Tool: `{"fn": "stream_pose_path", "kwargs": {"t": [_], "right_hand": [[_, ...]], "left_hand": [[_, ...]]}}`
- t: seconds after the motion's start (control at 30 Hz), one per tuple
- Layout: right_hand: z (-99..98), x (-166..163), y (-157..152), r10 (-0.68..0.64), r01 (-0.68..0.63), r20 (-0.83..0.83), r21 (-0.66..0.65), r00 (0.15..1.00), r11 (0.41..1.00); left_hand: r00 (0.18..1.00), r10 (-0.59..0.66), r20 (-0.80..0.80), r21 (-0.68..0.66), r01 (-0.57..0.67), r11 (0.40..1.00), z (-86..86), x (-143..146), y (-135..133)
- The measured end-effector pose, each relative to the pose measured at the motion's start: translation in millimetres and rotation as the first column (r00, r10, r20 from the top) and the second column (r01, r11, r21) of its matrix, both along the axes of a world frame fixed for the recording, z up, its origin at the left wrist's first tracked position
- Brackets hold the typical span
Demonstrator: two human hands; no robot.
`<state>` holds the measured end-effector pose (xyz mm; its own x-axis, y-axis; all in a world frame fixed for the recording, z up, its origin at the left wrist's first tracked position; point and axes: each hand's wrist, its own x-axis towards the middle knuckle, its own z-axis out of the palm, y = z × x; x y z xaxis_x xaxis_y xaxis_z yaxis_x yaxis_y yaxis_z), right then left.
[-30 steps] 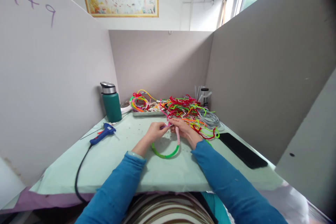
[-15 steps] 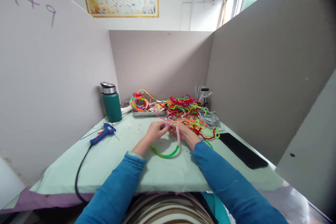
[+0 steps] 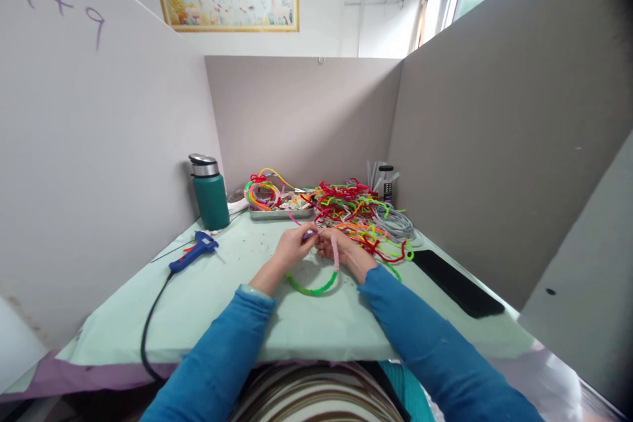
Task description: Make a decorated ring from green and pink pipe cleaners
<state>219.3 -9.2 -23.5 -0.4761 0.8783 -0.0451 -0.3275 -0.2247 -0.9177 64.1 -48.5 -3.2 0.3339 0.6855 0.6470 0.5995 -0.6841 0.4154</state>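
Observation:
Both hands meet above the middle of the table around a ring wrapped in fuzzy pipe cleaner (image 3: 311, 292), green along the near side and pale pink on the right. My left hand (image 3: 291, 249) is closed, with thumb and fingers pinching the ring's purple upper part. From there a loose bright pink pipe cleaner end (image 3: 293, 217) sticks out toward the back. Curled fingers of my right hand (image 3: 342, 249) grip the ring at its upper right. The exact contact between the fingertips is too small to make out.
Behind the hands lies a tangled heap of coloured pipe cleaners (image 3: 346, 201), beside a metal tray (image 3: 281, 215) with small pieces and finished-looking rings. A blue glue gun (image 3: 195, 252) and green bottle (image 3: 211, 201) stand left; a black flat object (image 3: 457, 283) lies right. Grey partitions enclose the table.
The loose pink end has shifted slightly left and shows less length. My left fingers have turned a little at the purple part. The right hand and ring barely differ.

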Motion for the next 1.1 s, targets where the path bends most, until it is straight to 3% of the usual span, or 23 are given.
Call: {"fn": "stream_pose_path", "kwargs": {"t": [0.4, 0.8, 1.1], "right_hand": [[-6.9, -2.4, 8.9, 0.021, -0.023, -0.09, -0.027, 0.996, 0.999], [-1.4, 1.4, 2.3, 0.051, -0.037, -0.215, 0.069, 0.975, 0.997], [-1.0, 0.9, -1.0, -0.035, 0.053, -0.123, 0.146, 0.992, 0.988]], "left_hand": [[0.999, 0.013, 0.052, -0.077, -0.009, 0.997, 2.7, 0.6, -0.6], [0.971, 0.046, 0.236, -0.138, -0.013, 0.99, 1.5, 0.2, 7.9], [0.943, 0.08, 0.323, -0.267, 0.009, 0.964, -1.2, -3.6, 15.6]]}}
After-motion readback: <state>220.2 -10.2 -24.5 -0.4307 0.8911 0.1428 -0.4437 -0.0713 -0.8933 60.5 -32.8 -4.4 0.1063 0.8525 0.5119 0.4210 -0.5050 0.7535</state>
